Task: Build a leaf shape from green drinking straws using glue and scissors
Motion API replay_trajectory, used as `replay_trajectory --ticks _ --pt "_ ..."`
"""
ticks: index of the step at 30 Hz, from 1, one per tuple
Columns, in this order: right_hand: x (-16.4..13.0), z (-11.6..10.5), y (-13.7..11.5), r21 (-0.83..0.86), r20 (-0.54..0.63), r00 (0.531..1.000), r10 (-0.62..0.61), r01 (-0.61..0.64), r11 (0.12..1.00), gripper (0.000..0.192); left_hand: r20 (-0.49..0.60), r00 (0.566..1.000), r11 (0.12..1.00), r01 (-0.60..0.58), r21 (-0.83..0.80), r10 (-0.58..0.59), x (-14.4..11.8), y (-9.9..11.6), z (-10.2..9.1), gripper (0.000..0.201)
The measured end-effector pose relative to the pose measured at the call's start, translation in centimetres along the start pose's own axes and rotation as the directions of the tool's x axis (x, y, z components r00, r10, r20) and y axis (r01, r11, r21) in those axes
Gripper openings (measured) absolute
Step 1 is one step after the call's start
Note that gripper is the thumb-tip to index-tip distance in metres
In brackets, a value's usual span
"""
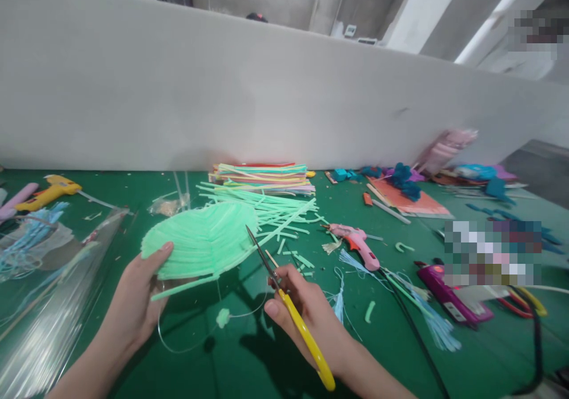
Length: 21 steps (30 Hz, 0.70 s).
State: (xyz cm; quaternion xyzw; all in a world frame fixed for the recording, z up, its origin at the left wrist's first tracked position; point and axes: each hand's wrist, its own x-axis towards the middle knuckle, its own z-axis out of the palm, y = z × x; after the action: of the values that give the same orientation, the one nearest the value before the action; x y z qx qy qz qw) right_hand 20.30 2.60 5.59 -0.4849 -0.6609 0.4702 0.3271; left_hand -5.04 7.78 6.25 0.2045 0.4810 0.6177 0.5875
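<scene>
A mint-green leaf-shaped piece (200, 233), built from rows of fuzzy pipe cleaners, is in my left hand (133, 295), with the thumb on top and the other fingers hidden behind it. One green strip sticks out along its lower edge. My right hand (311, 313) grips yellow-handled scissors (306, 337), whose blades point up and left, close to the leaf's right edge. Whether the blades touch the leaf I cannot tell. Below the leaf hangs a thin clear loop of cord with a small green flower (223, 318) on it.
Loose green pipe cleaners (267, 206) lie behind the leaf, before a multicoloured bundle (262, 176). To the right are a pink glue gun (355, 242), pale blue tassels (340, 295) and a magenta device (453, 298). A yellow glue gun (53, 192) sits left. A white partition (267, 96) borders the green table.
</scene>
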Motion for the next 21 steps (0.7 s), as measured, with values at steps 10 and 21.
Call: replay_trajectory --ticks 10,21 --pt "0.07 0.2 -0.24 -0.04 -0.067 0.998 0.01 -0.013 0.999 0.03 0.01 1.0 1.0 0.01 0.002 -0.01 -0.13 -0.32 0.19 0.028" --pt "0.16 0.22 -0.7 -0.162 -0.095 0.995 -0.016 0.001 0.987 0.034 -0.019 1.0 1.0 -0.01 -0.003 0.01 -0.17 -0.15 0.37 0.035"
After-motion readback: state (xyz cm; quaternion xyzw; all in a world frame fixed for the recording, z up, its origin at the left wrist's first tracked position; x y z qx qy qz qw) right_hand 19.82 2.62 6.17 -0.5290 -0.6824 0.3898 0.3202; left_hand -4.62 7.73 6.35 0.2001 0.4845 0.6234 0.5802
